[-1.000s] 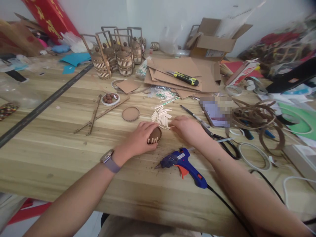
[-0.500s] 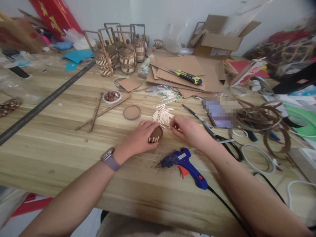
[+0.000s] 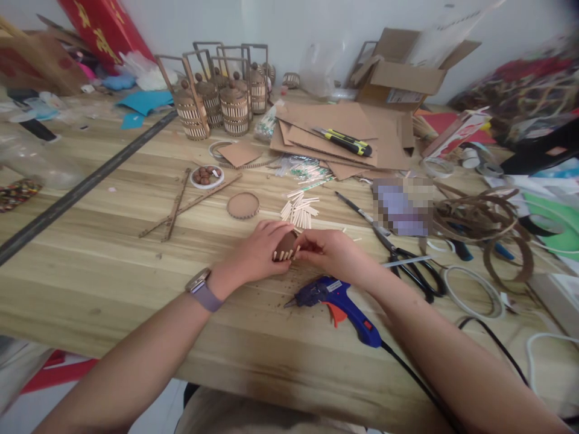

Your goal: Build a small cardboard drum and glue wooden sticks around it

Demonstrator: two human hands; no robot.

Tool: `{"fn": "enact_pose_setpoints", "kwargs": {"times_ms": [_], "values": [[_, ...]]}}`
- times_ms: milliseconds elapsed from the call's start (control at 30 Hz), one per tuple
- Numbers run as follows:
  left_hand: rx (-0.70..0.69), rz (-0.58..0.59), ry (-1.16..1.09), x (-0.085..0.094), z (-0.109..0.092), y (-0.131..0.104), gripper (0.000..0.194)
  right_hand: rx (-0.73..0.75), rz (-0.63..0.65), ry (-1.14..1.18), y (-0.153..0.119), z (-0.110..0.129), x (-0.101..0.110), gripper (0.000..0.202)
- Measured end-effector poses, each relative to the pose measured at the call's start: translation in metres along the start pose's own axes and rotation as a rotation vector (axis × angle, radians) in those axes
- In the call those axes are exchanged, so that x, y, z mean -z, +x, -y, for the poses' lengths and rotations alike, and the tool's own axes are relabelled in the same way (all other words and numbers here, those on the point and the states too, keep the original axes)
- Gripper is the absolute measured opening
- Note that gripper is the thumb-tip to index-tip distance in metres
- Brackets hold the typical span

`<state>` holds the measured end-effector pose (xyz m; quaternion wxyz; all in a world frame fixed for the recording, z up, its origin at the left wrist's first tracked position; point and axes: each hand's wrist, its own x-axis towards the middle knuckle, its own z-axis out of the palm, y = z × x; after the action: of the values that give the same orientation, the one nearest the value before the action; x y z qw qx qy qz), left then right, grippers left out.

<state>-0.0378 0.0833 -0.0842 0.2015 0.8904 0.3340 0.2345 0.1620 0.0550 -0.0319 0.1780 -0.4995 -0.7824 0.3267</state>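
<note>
Between my hands lies a small round brown cardboard base (image 3: 285,243) with several short pale sticks standing along its near rim. My left hand (image 3: 257,250) curves around its left side, fingers over the far edge and thumb at the near edge. My right hand (image 3: 328,250) pinches a short pale stick (image 3: 297,252) at the right end of that row. Beyond them is a pile of loose short sticks (image 3: 299,210). A blue hot glue gun (image 3: 337,301) rests on its side just nearer me, its nozzle pointing left.
Another round cardboard disc (image 3: 243,205) and a bowl of brown beads (image 3: 207,176) lie left. Black scissors (image 3: 398,253), a tape roll (image 3: 473,292) and coiled brown strips (image 3: 474,214) occupy the right. Behind stand lidded stick containers (image 3: 235,111) and cardboard sheets (image 3: 325,129) with a cutter (image 3: 346,142).
My right hand has moved left and nearer me, from the stick pile to the base's rim, with a stick in its fingers. My left hand stays on the base.
</note>
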Motion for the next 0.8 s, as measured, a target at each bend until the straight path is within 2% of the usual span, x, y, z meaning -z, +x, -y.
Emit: {"fn": "enact_pose_setpoints", "kwargs": {"times_ms": [200, 500, 667, 800], "values": [[0.012, 0.006, -0.002, 0.001, 0.000, 0.000, 0.065, 0.025, 0.001, -0.051, 0.002, -0.002, -0.007, 0.007], [0.014, 0.003, -0.003, 0.000, 0.000, 0.000, 0.065, 0.225, 0.029, -0.260, 0.002, -0.010, -0.009, 0.011], [0.013, -0.005, -0.004, 0.000, 0.000, 0.000, 0.063, 0.258, 0.027, -0.266, 0.002, -0.012, -0.011, 0.010], [0.007, 0.003, 0.000, 0.000, 0.000, 0.000, 0.064, 0.346, -0.022, -0.239, 0.003, -0.016, -0.013, 0.010]]}}
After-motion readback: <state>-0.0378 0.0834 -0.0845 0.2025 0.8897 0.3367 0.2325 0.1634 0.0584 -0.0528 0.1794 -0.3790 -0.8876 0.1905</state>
